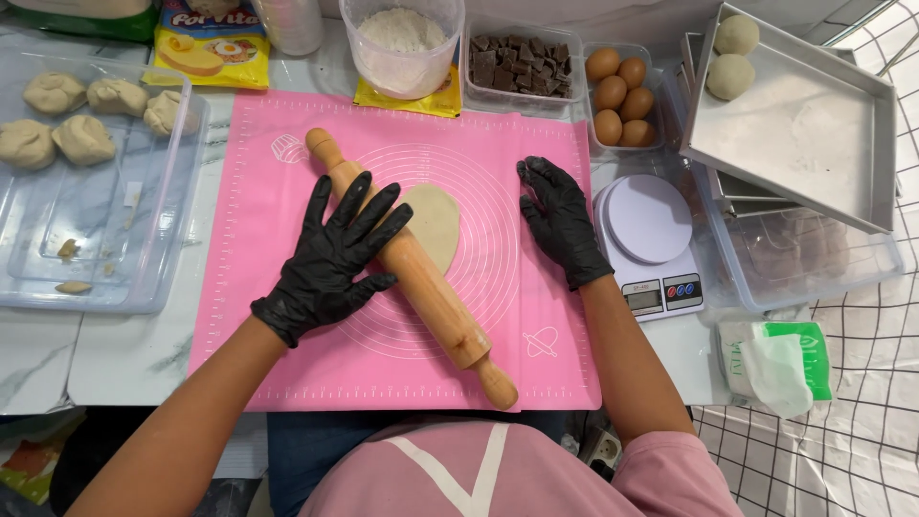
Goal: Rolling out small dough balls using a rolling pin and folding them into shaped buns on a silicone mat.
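Seen from the head, looking straight down. On the pink mat [287, 364], a wooden rolling pin [421, 278], lying slanted: one knob up and to the left, the other knob down and to the right, near the body. Under its middle, a flat piece of dough [436, 225], peeking out on the right side of the pin. Dough set near the middle of the mat's round rings.

Left hand [335, 254] in a black glove, flat on top of the pin, fingers spread wide, palm pressing down, not wrapped around. Closest hand to the pin by far.

Right hand [557, 222], also gloved, resting on the mat just to the right of the dough, apart from the pin. Fingers loosely bent, holding nothing, maybe only touching the mat; hard to tell from here.

Around the mat: a clear tray [144, 278] with dough balls on the left, a tub of eggs [620, 96] up top, a kitchen scale [651, 239] just right of the right hand, a metal pan [804, 144] farther right.
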